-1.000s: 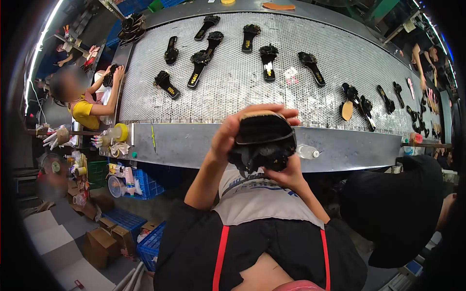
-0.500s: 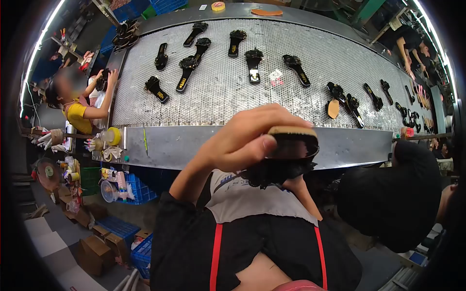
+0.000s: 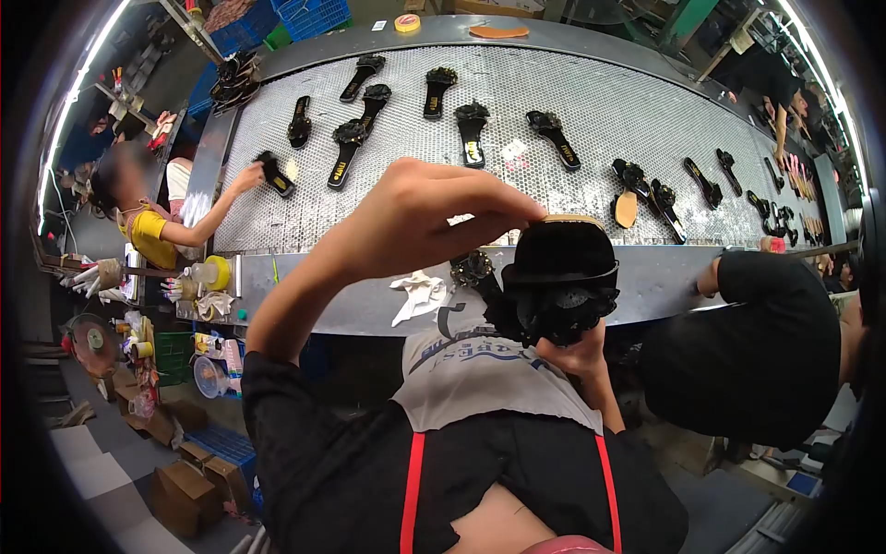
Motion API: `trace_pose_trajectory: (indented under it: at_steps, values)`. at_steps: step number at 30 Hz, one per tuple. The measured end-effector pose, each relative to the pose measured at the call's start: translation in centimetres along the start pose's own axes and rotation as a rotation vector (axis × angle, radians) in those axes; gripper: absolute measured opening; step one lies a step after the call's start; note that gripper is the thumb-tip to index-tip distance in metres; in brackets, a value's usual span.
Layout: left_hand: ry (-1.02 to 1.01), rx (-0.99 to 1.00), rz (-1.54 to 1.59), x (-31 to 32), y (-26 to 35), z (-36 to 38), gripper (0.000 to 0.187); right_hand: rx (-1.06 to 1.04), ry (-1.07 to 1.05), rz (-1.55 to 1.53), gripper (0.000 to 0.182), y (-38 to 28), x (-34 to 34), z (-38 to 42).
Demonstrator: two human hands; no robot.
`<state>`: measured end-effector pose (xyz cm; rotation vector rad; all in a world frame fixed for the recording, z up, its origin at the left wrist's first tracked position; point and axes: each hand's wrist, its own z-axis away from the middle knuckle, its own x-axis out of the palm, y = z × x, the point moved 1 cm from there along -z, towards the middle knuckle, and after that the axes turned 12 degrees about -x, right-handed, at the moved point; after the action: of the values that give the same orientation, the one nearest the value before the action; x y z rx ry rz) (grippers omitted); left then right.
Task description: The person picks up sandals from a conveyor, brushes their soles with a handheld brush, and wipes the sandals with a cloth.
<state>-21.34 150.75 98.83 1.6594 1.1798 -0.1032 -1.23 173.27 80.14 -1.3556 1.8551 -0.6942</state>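
Observation:
A black sandal (image 3: pixel 565 254) with a ruffled dark flower is held up in front of my chest, its tan sole edge uppermost. My left hand (image 3: pixel 443 217) arches in from the left, and its fingertips pinch the sandal's top edge. From below, my right hand (image 3: pixel 580 353) grips the same sandal near the flower; part of its fingers is hidden behind it. Just left of it, another black sandal (image 3: pixel 473 270) with a beaded flower shows at the bench edge, partly covered. A crumpled white cloth (image 3: pixel 420 294) lies on the metal ledge under my left wrist.
Several black flowered sandals (image 3: pixel 346 152) lie spread over the mesh-patterned conveyor (image 3: pixel 406 198). At left, a co-worker in yellow (image 3: pixel 152 222) touches one sandal (image 3: pixel 274 175). Another person in black (image 3: pixel 738 355) sits close on my right. A yellow tape roll (image 3: pixel 407 23) is at the far edge.
My left hand has shifted from wrapping over the sandal to pinching its edge. The sandal has tilted, and the cloth and second sandal now show. The co-worker at left has reached onto the conveyor.

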Motion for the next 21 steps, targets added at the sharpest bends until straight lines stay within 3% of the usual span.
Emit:
trace_pose_trajectory:
  at_steps: [7, 15, 18, 21]
  values:
    - [-0.02, 0.184, -0.135, -0.4, 0.7, -1.2, 0.021, -0.06, -0.046, -0.034, 0.07, -0.2, -2.0, -0.8]
    - [0.114, 0.613, -0.392, -0.3, 1.3, -2.1, 0.016, -0.063, -0.054, -0.012, 0.069, -0.5, -2.9, 0.0]
    - [0.107, 0.58, -0.406, -0.3, 1.6, -2.1, 0.016, -0.014, -0.015, -0.198, 0.069, -0.2, -2.7, 0.4]
    - [0.134, 0.237, -0.048, 1.0, 0.2, -1.1, 0.014, 0.035, -0.036, -0.203, 0.069, -1.2, -2.4, -0.2]
